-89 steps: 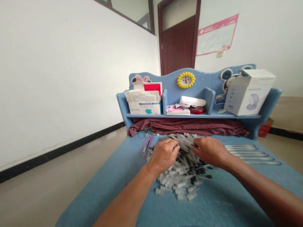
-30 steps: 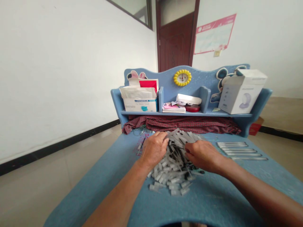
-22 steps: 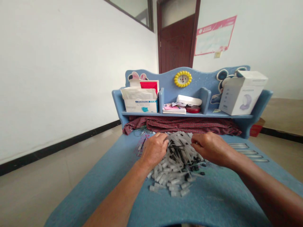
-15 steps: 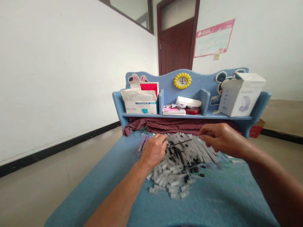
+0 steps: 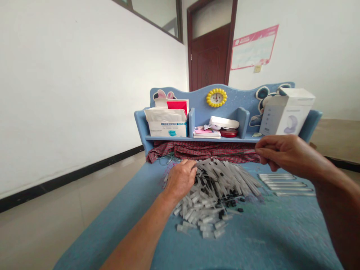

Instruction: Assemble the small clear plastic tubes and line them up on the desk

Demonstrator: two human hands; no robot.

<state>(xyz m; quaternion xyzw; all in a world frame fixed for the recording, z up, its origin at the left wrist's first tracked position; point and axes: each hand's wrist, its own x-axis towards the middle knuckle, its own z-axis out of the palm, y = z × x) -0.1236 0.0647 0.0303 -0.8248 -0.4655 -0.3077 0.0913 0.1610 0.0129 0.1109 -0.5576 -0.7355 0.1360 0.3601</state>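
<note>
My right hand (image 5: 284,153) is raised at the right, fingers pinched on the end of a thin stick (image 5: 242,152) that points left, dark along its length and paler near my fingers. My left hand (image 5: 181,177) is closed at the left edge of a heap; what its fingertips hold, if anything, is hidden. The heap has long translucent plastic tubes (image 5: 239,176), short clear plastic pieces (image 5: 206,227) in front, and small black pieces (image 5: 233,203) among them. Below my right hand, several slim clear tubes with dark ends (image 5: 287,184) lie side by side.
A blue table (image 5: 253,240) carries everything. At its back stands a blue shelf (image 5: 197,138) with a mask box (image 5: 168,128), a white box (image 5: 287,112), a red round tin (image 5: 228,133) and a yellow flower clock (image 5: 216,98). Checked cloth (image 5: 194,149) lies beneath the shelf.
My right hand has moved right and slightly up, drawing the thin stick away from above the heap. The row of slim tubes beneath it shows more fully. My left hand has barely moved.
</note>
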